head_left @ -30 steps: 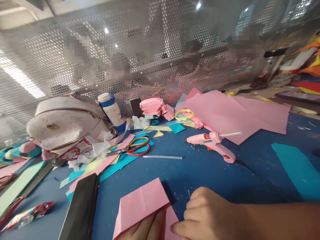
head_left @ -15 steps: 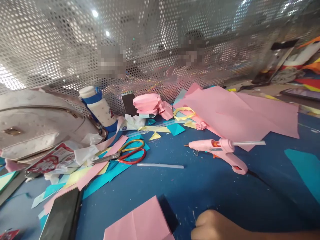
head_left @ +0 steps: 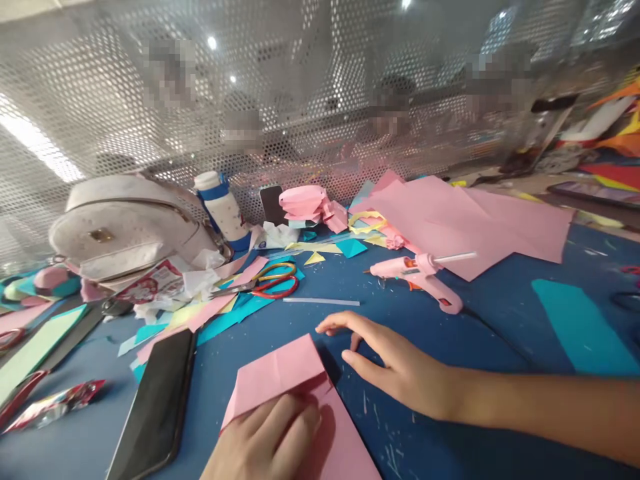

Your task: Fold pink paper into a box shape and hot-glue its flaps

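A folded pink paper point(head_left: 280, 377) lies on the blue table point(head_left: 430, 347) near the front edge. My left hand point(head_left: 265, 443) rests flat on its lower part, fingers stretched out and pressing it down. My right hand point(head_left: 395, 363) hovers just right of the paper's far corner, fingers spread and holding nothing. A clear glue stick point(head_left: 321, 302) lies a little beyond its fingertips. Farther right lies a pink glue gun point(head_left: 423, 275).
A black phone point(head_left: 153, 407) lies left of the paper. Scissors point(head_left: 260, 287) sit among paper scraps, with a white bag point(head_left: 120, 230) and a bottle point(head_left: 223, 213) behind. Large pink sheets point(head_left: 465, 223) and a teal sheet point(head_left: 583, 327) are at right. A perforated metal screen point(head_left: 310, 100) closes the back.
My right hand has opened from a closed grip at the paper's edge and reached forward, past the paper's corner. My left hand has come up flat onto the pink paper.
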Demonstrator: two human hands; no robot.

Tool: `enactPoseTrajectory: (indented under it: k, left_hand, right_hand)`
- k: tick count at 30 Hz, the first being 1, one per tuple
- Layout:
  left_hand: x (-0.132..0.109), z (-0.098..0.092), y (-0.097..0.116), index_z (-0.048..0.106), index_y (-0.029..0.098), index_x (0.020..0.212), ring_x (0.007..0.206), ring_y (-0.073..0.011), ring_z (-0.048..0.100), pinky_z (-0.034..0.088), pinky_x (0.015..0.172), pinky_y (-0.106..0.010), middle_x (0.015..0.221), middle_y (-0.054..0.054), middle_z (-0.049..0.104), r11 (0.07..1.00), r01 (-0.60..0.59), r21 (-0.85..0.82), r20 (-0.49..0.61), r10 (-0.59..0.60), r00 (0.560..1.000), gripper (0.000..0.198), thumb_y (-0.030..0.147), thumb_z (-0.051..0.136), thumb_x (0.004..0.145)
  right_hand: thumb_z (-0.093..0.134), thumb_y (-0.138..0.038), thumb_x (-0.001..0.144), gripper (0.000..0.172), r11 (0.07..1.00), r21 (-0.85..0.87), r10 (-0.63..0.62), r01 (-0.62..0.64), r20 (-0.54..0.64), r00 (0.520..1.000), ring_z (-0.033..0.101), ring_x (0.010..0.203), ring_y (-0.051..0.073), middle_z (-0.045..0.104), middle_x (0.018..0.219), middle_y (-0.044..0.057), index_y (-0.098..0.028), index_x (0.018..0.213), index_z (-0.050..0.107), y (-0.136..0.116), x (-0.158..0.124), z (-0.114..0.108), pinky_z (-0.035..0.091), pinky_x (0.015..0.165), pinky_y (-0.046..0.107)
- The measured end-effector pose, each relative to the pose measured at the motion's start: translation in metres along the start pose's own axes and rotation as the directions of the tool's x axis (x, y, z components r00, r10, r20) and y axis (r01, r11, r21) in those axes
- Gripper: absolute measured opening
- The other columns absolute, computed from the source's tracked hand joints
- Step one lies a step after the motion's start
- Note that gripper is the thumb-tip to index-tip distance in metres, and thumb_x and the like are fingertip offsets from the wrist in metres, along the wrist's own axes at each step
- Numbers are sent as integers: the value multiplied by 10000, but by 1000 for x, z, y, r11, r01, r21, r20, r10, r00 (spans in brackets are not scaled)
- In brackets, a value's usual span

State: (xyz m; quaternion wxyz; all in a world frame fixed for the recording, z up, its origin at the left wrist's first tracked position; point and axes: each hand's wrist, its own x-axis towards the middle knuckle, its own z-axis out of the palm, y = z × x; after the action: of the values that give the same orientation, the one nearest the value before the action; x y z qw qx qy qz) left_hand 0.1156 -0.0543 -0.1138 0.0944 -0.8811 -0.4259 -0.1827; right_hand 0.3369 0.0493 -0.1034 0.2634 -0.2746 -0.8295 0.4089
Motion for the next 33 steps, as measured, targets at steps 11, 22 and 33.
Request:
enactPoseTrajectory:
  k: [11, 22, 33]
  left_hand:
    - [0, -20, 17, 390, 177, 1419, 1158, -236, 608, 536, 934, -320, 1357, -105, 567, 987, 105, -126, 288, -65, 956, 508, 246, 451, 920]
    - [13, -22, -33, 727, 219, 939, 801, -162, 689, 511, 767, -248, 776, -55, 727, 817, -55, -574, 182, 193, 964, 362, 182, 369, 973]
    - [-2, -32, -29, 504, 206, 832, 810, -188, 579, 424, 787, -308, 895, -61, 648, 911, -121, -395, 360, 275, 891, 244, 362, 379, 971]
  right_hand:
    - [480, -170, 908, 484, 987, -112, -99, 112, 111, 989, 462, 1272, 179, 500, 1397, 40, -227, 1385, 425, -21, -4, 9, 362, 1070, 326]
    - [443, -278, 951, 217, 990, -133, -30, 49, 140, 990, 602, 677, 148, 683, 747, 4, -197, 1050, 618, -45, 18, -3, 441, 665, 269]
    - [516, -285, 922, 471, 995, 50, -88, 82, 112, 990, 527, 1167, 189, 515, 1352, 66, -278, 1380, 407, -27, 40, 7, 473, 877, 318]
